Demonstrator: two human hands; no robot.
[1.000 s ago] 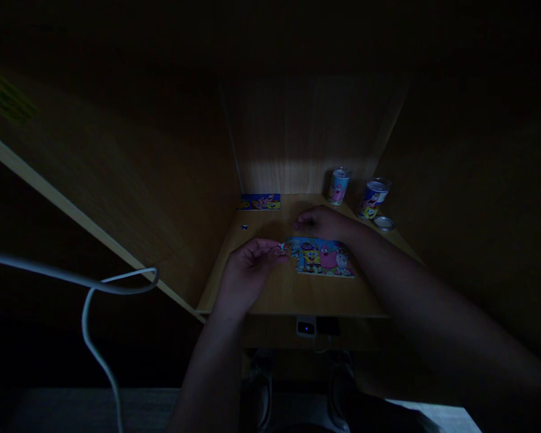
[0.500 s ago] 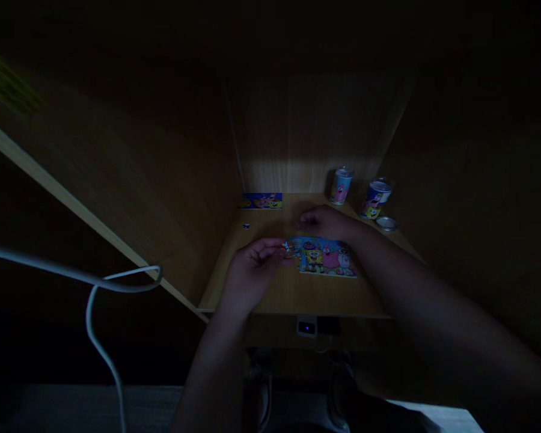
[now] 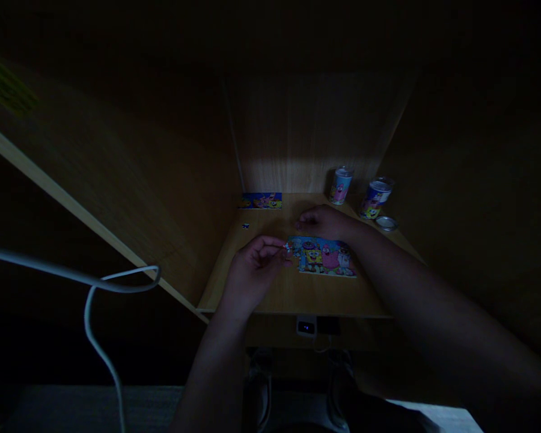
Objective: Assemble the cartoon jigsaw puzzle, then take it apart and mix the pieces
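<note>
A small puzzle piece (image 3: 287, 246) with light and red patches is pinched between the thumb and fingers of my left hand (image 3: 258, 264). It is at the left end of a nearly whole cartoon jigsaw puzzle (image 3: 329, 258), which lies flat on the wooden shelf and has a gap at its lower left corner. My right hand (image 3: 320, 221) rests just beyond the puzzle's upper edge, fingers curled in, with nothing seen in them. One loose puzzle piece (image 3: 246, 226) lies to the left. The light is dim, so fine details are hard to see.
A blue cartoon picture strip (image 3: 262, 201) lies at the back left. Two cartoon cans, one (image 3: 341, 186) at the back and another (image 3: 375, 198) nearer, stand right, beside a round lid (image 3: 386, 224). A white cable (image 3: 94, 279) hangs at left. Wooden walls enclose the shelf (image 3: 270, 294).
My left hand has tipped the puzzle piece slightly and brought it a little closer to the puzzle's left end. My right hand has stayed almost still.
</note>
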